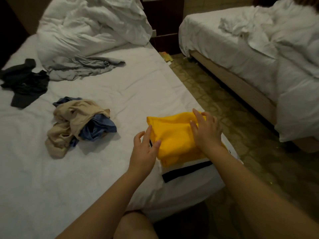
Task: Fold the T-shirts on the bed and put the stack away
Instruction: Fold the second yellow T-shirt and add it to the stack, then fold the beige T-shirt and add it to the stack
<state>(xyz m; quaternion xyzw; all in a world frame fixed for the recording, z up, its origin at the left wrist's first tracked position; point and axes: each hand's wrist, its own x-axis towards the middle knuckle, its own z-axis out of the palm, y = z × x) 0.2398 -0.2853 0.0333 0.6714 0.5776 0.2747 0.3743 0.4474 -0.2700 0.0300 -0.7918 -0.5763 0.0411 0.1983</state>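
A folded yellow T-shirt (174, 138) lies at the bed's right front corner, on top of a folded white garment with a black stripe (186, 171). My right hand (206, 130) rests flat on the yellow shirt's right side, fingers straight. My left hand (145, 149) sits at the shirt's left edge with fingers spread and relaxed, fingertips touching the fabric. Unfolded on the bed (103, 94) lie a crumpled beige shirt (69, 125) tangled with a blue one (100, 127), a grey shirt (81, 68) and a black garment (24, 83).
A rumpled white duvet (89, 26) fills the head of the bed. A second bed (250, 54) with white bedding stands to the right across a patterned floor aisle (224, 114). A dark nightstand (164, 23) sits between the beds. My knee (134, 226) shows at the bottom.
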